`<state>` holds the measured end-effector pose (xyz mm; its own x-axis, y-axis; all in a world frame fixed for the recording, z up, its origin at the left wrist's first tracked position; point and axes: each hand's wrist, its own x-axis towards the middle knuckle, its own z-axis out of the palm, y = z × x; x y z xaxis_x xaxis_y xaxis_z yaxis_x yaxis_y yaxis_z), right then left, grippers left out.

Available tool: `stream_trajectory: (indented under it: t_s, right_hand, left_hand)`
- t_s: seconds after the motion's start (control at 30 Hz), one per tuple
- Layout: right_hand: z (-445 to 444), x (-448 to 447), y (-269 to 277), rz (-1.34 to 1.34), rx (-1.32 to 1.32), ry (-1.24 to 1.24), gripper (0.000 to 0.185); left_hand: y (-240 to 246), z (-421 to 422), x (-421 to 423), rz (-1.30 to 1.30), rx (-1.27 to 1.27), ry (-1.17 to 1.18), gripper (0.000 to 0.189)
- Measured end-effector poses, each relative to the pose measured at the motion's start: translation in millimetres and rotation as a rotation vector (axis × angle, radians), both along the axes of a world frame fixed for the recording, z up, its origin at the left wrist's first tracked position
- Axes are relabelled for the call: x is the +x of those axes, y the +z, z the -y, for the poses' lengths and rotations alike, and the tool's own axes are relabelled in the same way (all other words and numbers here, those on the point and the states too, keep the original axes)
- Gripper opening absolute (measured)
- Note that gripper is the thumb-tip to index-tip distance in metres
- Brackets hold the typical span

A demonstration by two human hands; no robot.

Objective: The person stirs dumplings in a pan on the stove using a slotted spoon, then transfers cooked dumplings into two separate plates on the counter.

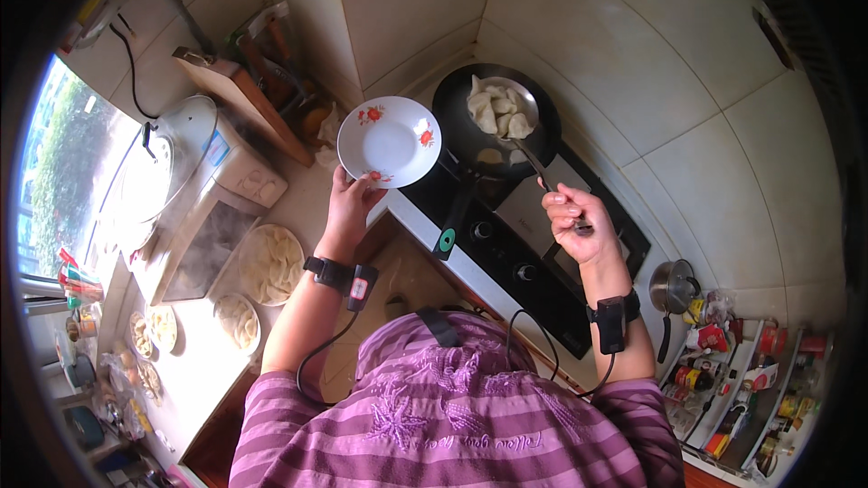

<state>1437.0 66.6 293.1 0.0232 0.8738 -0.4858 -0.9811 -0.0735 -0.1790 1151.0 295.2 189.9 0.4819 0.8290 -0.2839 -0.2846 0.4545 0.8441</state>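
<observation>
My left hand [354, 198] grips the near rim of a white plate with red flowers [390, 142], which carries no food and is held up beside the stove. My right hand [576, 220] is closed round the dark handle of a metal skimmer [532, 98]. Several dumplings [498, 108] are heaped in the skimmer's bowl, over a black wok [447, 105]. Lower in the wok, pale shapes like more dumplings [489, 156] show in liquid. The wok sits on a black gas stove [502, 251], its handle pointing towards me.
Left of me, plates of dumplings [271, 264] stand by a steaming white appliance [251, 179]. A wooden cutting board [251, 105] leans near the corner. On the right are a small lidded saucepan [671, 287] and racks [722, 400] of bottles and packets. Tiled walls rise behind the stove.
</observation>
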Motion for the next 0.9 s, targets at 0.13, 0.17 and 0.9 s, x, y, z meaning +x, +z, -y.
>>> stream_trajectory:
  t_s: [0.13, 0.17, 0.9]
  right_hand:
    - [-4, -8, 7, 0.019, -0.031, 0.024, 0.010]
    - [-4, -4, 4, 0.012, -0.016, 0.012, 0.010]
    - [-4, 3, 9, 0.051, 0.003, 0.021, 0.012]
  left_hand:
    - [1, 1, -2, -0.006, -0.002, 0.014, 0.034]
    - [1, 2, -3, -0.015, -0.004, 0.021, 0.034]
    - [10, 3, 0, 0.008, -0.011, 0.014, 0.037]
